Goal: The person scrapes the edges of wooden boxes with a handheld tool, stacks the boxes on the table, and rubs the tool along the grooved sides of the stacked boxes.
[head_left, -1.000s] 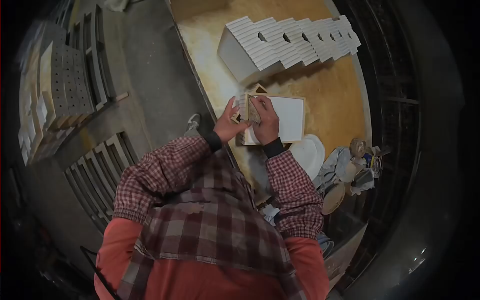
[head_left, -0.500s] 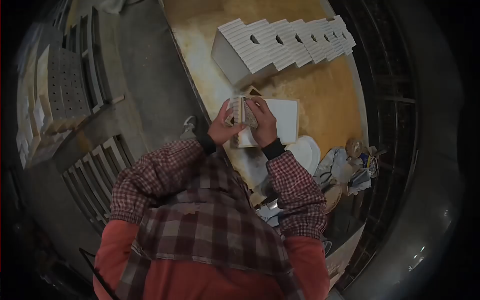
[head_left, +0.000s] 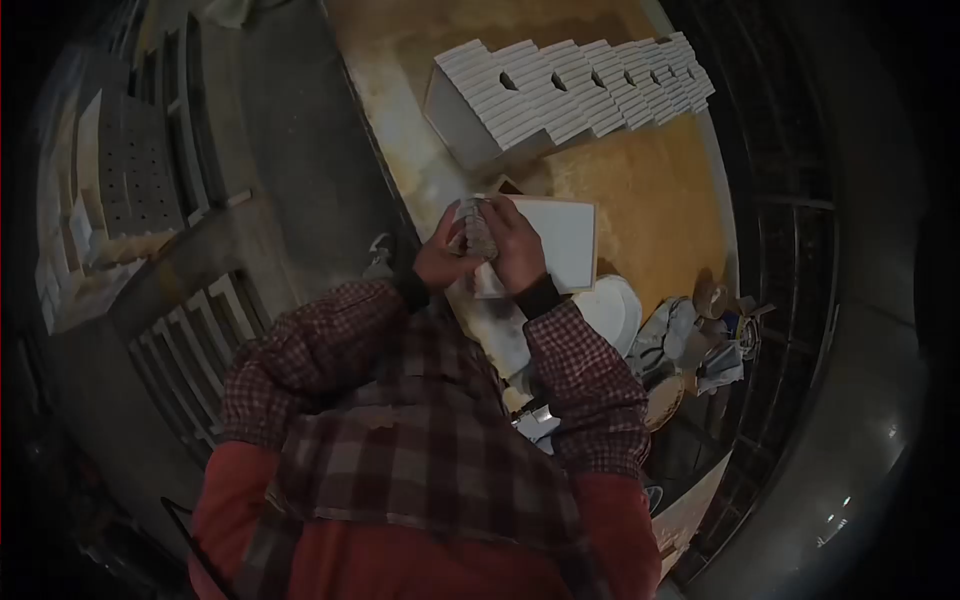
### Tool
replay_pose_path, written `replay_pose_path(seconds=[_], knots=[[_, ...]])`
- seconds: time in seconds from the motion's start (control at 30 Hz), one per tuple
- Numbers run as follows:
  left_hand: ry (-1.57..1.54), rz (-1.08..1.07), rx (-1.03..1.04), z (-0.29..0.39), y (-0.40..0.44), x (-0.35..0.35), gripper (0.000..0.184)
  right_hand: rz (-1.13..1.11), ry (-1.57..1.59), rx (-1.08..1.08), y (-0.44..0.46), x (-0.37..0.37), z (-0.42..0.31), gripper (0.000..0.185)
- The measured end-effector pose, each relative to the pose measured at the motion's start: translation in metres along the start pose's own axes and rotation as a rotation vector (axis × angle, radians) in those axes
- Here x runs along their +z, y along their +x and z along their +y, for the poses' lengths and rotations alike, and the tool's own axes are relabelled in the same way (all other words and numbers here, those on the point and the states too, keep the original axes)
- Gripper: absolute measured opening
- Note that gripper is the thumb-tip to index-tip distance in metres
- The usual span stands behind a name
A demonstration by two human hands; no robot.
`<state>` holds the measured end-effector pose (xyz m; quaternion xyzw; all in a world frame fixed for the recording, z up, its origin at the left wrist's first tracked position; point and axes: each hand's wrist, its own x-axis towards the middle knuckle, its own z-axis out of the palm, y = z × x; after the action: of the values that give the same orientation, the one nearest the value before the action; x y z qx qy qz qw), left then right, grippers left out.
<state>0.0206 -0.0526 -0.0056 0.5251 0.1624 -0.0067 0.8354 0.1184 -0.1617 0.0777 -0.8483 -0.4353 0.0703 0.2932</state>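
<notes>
In the middle of the head view, both hands are closed close together above the near edge of the worktable. My left hand (head_left: 441, 256) grips a small pale ridged piece (head_left: 466, 212) from its left side. My right hand (head_left: 516, 248) is closed around a speckled grey-brown block (head_left: 481, 243), pressed up against the ridged piece. Fingers hide much of both things. Under and beside the right hand lies a flat white panel with a light wooden rim (head_left: 594, 240). Just behind the hands, a small dark-centred wooden piece (head_left: 508, 187) shows partly.
A row of white boxes with ridged, notched tops (head_left: 570, 95) stands at the back of the wooden table (head_left: 650, 220). A white round plate (head_left: 612, 312) and a clutter of cloths and tools (head_left: 700, 335) lie right. Pallets (head_left: 195, 330) and stacked panels (head_left: 130, 170) stand left.
My right hand has shifted slightly left and towards me with the speckled block, now overlapping the ridged piece more. My left hand stays nearly in place.
</notes>
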Motion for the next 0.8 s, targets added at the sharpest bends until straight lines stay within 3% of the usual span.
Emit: replay_pose_path(seconds=[0.03,0.1,0.13,0.2,0.23,0.27,0.3,0.33,0.37,0.4,0.43,0.47,0.5,0.53,0.57,0.6,0.67,0.73,0.8], knots=[[0.056,0.03,-0.031,0.014,-0.004,0.006,0.097,-0.018,0.046,-0.002,-0.001,-0.004,0.001,0.041],[0.041,0.009,0.107,0.001,0.004,0.003,0.098,0.026,0.116,-0.046,-0.001,-0.009,0.005,0.042],[0.034,0.062,-0.097,0.015,-0.003,0.009,0.099,0.049,0.148,-0.005,-0.001,-0.009,0.006,0.043],[-0.099,-0.014,0.042,0.013,0.0,0.01,0.101,0.069,0.17,0.036,0.001,-0.005,0.006,0.044],[-0.004,0.046,-0.119,0.021,-0.004,0.01,0.1,0.062,0.11,0.009,0.001,-0.003,0.007,0.043],[0.065,0.05,-0.097,0.018,-0.003,0.008,0.1,0.04,0.024,0.009,0.0,0.001,0.005,0.042],[-0.036,-0.062,0.057,0.017,0.003,0.004,0.099,0.018,-0.063,0.01,-0.001,0.004,0.003,0.041],[0.07,-0.006,-0.012,0.013,0.0,0.004,0.097,-0.022,-0.043,0.006,0.0,0.002,0.004,0.04],[0.023,0.039,-0.027,0.009,-0.001,0.005,0.096,-0.018,-0.004,-0.031,-0.001,0.0,0.006,0.042],[-0.159,-0.094,0.11,0.01,0.005,0.003,0.097,-0.013,0.034,-0.069,-0.001,-0.004,0.007,0.043],[0.006,0.018,-0.084,0.024,-0.004,0.008,0.097,-0.11,0.124,0.008,0.002,-0.013,0.003,0.045],[0.151,0.044,0.005,0.007,-0.001,0.004,0.096,-0.03,0.165,0.0,0.0,-0.009,0.007,0.045],[-0.042,0.013,0.025,0.01,0.002,0.008,0.096,0.05,0.207,-0.008,0.001,-0.009,0.007,0.046],[0.137,0.093,-0.088,0.013,-0.002,0.007,0.096,0.085,0.282,0.033,0.002,-0.009,0.006,0.046],[0.144,0.084,-0.067,0.015,-0.002,0.008,0.097,0.087,0.23,0.04,0.004,-0.008,0.006,0.047],[-0.013,0.036,-0.038,0.016,0.0,0.009,0.099,0.092,0.178,0.051,0.006,-0.006,0.004,0.048],[0.148,0.081,-0.137,0.019,-0.003,0.008,0.1,0.077,0.152,0.125,0.007,0.0,-0.005,0.043],[0.214,0.027,-0.021,0.019,0.001,0.007,0.096,0.04,0.233,0.107,0.011,-0.002,-0.006,0.033],[0.151,0.033,-0.11,0.022,0.0,0.012,0.094,0.081,0.259,0.1,0.005,-0.007,-0.003,0.024]])
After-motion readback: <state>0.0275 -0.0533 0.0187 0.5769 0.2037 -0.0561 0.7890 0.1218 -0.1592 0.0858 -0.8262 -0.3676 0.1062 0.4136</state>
